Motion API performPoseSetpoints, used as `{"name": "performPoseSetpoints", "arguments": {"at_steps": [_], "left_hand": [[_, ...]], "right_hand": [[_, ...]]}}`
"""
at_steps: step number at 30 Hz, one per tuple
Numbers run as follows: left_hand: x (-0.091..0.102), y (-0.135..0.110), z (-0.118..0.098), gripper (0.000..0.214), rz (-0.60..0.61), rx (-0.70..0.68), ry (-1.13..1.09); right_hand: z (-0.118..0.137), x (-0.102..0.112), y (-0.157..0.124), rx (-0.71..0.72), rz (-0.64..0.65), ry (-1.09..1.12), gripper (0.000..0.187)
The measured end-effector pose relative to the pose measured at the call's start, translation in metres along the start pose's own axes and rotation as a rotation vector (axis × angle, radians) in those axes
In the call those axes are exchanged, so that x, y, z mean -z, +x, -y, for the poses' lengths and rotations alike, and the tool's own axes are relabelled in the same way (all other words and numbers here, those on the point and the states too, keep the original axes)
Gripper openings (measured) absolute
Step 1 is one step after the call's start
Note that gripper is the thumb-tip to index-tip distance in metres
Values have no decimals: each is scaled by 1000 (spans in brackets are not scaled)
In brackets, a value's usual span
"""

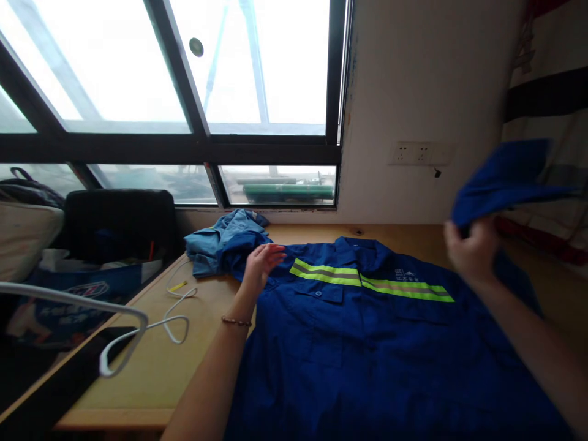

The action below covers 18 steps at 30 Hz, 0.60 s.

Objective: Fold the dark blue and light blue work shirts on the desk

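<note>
A dark blue work jacket (312,331) lies front up and spread over the table, with a yellow-green reflective band (326,274) across its chest. My right hand (473,248) is closed on raised blue cloth (500,180), which looks like the end of the jacket's sleeve; it is blurred by motion. Over the jacket's other shoulder, my left hand (263,264) is held with its fingers loosely stretched and nothing in them. Close beyond it sits a crumpled light blue garment (220,236).
White cable (177,321) curls across the wooden table (151,373) on the left. A black chair (119,223) and a blue bag (78,300) stand beyond the table's left edge. Behind are a window and a wall socket (420,153). Striped curtain-like cloth (546,92) hangs at right.
</note>
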State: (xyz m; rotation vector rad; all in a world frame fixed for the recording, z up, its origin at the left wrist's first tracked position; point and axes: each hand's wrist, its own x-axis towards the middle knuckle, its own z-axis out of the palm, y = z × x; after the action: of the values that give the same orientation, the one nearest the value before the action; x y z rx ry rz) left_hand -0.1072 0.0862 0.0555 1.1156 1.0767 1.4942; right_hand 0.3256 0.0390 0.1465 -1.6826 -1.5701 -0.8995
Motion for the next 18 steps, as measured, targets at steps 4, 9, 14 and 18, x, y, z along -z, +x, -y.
{"name": "performPoseSetpoints", "arguments": {"at_steps": [4,9,14,18], "left_hand": [[-15,-13,23,65,571,570,-361],[-10,-12,55,54,364,635,-292],[-4,-8,52,61,262,498,-158],[0,-9,44,41,282,514,-7]], "right_hand": [[133,-5,-74,432,490,425,64],[214,15,-149,635,903,825,45],[215,15,-165,567,1037,907,61],[212,13,-171,663,1097,974,69]]}}
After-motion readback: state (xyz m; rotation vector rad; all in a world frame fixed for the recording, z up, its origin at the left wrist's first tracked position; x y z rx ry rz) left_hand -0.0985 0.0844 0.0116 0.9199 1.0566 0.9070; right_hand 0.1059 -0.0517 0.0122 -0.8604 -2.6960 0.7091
